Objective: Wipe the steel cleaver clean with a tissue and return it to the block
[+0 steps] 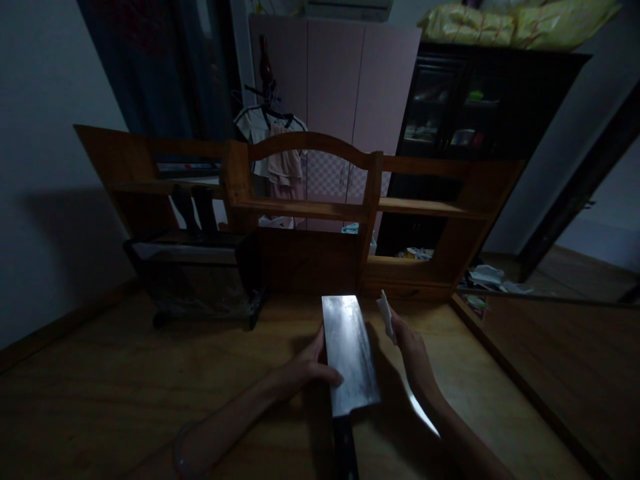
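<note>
A cleaver [350,350] with a broad metal blade and dark handle points away from me, handle toward the bottom edge. My left hand [317,363] grips it by the blade, thumb lying on the flat face and fingers mostly hidden behind. To the right of the blade, apart from it, my right hand [407,333] pinches a folded white tissue [387,317]. Partly behind my right forearm a bright, narrow strip [423,413] shows on the table; I cannot tell what it is.
The wooden table [240,373] has a low shelf unit [307,212] along its back. At the left stands a knife holder [197,280] with dark handles [195,210] sticking up. Behind are a pink wardrobe [333,87], hanging clothes [280,147] and a dark cabinet [525,100]. The room is dim.
</note>
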`<state>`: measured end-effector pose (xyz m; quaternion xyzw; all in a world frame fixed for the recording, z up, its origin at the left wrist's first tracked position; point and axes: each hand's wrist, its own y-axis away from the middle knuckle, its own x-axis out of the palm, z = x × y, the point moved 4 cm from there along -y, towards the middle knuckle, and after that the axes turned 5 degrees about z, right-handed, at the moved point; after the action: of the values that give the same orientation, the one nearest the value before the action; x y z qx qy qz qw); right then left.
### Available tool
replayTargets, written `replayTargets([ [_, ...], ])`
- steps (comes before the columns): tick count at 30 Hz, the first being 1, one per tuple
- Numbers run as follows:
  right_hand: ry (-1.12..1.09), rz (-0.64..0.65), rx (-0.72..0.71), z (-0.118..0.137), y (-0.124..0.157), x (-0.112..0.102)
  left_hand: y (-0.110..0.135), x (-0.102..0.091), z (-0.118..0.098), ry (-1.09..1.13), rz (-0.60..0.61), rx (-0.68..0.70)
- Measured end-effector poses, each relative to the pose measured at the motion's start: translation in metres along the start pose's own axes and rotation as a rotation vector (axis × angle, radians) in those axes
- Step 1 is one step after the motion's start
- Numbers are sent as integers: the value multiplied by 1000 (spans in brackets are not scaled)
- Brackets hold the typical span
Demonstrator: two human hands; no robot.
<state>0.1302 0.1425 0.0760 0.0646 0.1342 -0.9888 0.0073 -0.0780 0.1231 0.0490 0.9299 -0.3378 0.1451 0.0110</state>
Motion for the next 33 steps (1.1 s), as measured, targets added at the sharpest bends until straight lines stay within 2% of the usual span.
replayTargets([
  [5, 76, -91, 67, -7, -3, -6, 0, -3, 3, -32, -13, 18],
  [8, 42, -124, 91, -9, -4, -7, 1, -1, 2, -40, -8, 2],
  [19, -52, 15, 39, 0, -3, 6, 1, 3, -2, -8, -42, -13],
  [23, -355, -15, 192, -17, -6, 6, 0, 2, 0, -18, -49, -7],
  [26, -590, 46, 229, -21, -9, 6, -1, 3, -1, -13, -32, -1],
  [30, -702, 155, 224, -15, -11, 4, -1, 3, -1, -16, -35, -18],
  [33, -711, 192, 209, -12, -11, 3, -2, 3, 0, -18, -30, -26],
])
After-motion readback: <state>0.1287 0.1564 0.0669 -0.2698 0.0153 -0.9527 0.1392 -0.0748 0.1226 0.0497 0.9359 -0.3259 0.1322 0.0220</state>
